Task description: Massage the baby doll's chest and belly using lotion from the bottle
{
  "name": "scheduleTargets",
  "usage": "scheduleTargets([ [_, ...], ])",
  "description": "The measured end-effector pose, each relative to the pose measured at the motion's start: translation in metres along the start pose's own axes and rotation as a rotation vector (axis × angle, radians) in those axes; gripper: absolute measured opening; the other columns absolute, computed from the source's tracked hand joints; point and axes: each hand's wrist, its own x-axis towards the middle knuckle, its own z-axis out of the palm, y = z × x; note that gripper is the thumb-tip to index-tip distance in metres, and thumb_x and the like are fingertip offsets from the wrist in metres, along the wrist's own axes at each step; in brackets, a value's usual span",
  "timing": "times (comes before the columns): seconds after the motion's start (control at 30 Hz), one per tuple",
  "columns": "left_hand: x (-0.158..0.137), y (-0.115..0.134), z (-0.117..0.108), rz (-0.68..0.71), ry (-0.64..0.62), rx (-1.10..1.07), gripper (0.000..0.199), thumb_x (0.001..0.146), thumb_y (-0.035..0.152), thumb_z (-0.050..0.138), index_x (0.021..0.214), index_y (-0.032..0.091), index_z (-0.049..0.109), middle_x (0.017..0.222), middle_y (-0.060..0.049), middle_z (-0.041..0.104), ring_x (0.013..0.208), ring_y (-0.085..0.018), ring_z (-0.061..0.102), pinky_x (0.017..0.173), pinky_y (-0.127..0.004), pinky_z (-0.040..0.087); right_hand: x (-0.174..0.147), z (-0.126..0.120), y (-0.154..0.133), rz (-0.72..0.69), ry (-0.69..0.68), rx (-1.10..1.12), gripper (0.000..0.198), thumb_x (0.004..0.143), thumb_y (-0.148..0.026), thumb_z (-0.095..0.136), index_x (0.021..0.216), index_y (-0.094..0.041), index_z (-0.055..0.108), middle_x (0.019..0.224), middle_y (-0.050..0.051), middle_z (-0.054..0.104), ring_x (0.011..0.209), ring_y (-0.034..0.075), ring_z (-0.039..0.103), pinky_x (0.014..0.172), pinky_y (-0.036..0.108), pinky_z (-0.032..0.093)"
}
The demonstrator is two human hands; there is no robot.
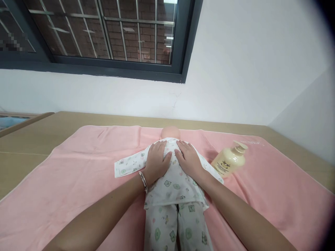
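Note:
A baby doll (176,190) in a white pyjama set with small green and pink prints lies stretched out, its smooth bald head (170,132) at the far end. No face shows. My left hand (157,159) rests flat on the left side of its upper torso, fingers pointing away and thumb apart. On the right side of the torso lies my right hand (188,158), also flat with fingers extended. Both thumbs point inward, with a gap between them. One sleeve (130,165) reaches out to the left; the other is partly hidden by my right forearm.
Under the doll spreads a pink towel (86,181) on a wooden surface (28,153). A pale yellow pump bottle (230,159) tilts on the towel, right of the doll. Behind are a white wall (235,69) and a dark-framed barred window (117,66).

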Motion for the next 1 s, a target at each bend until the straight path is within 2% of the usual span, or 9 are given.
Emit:
scheduleTargets([
  [0.5, 0.0, -0.001, 0.001, 0.01, 0.019, -0.014, 0.041, 0.091, 0.034, 0.044, 0.127, 0.015, 0.049, 0.129, -0.011, 0.056, 0.121, -0.027, 0.047, 0.106, -0.046, 0.035, -0.001, -0.002, -0.001, -0.011, 0.026, -0.014, 0.042, 0.099, -0.031, 0.032, 0.131, -0.012, 0.052, 0.133, 0.009, 0.051, 0.124, 0.023, 0.044, 0.109, 0.04, 0.029],
  [0.7, -0.001, -0.001, 0.001, -0.004, 0.01, -0.022, 0.041, 0.09, 0.033, 0.044, 0.127, 0.016, 0.05, 0.128, -0.01, 0.056, 0.121, -0.027, 0.047, 0.107, -0.046, 0.034, 0.0, -0.003, -0.002, 0.01, -0.015, -0.033, 0.044, 0.099, -0.031, 0.031, 0.134, -0.011, 0.05, 0.136, 0.009, 0.048, 0.127, 0.023, 0.041, 0.111, 0.042, 0.028],
  [0.87, 0.0, -0.003, 0.001, 0.001, 0.004, 0.007, 0.047, 0.089, 0.033, 0.045, 0.131, 0.011, 0.046, 0.133, -0.014, 0.053, 0.124, -0.029, 0.045, 0.108, -0.047, 0.033, -0.016, -0.007, -0.022, 0.067, -0.089, -0.157, 0.049, 0.101, -0.032, 0.027, 0.141, -0.007, 0.041, 0.143, 0.013, 0.038, 0.135, 0.027, 0.03, 0.113, 0.046, 0.025],
  [1.0, -0.002, -0.002, 0.001, 0.038, -0.006, 0.067, 0.048, 0.089, 0.035, 0.046, 0.129, 0.008, 0.047, 0.133, -0.016, 0.053, 0.124, -0.03, 0.046, 0.108, -0.048, 0.034, -0.031, -0.014, -0.04, 0.047, -0.127, -0.228, 0.049, 0.1, -0.03, 0.03, 0.142, -0.008, 0.04, 0.146, 0.015, 0.034, 0.137, 0.028, 0.028, 0.113, 0.045, 0.025],
])
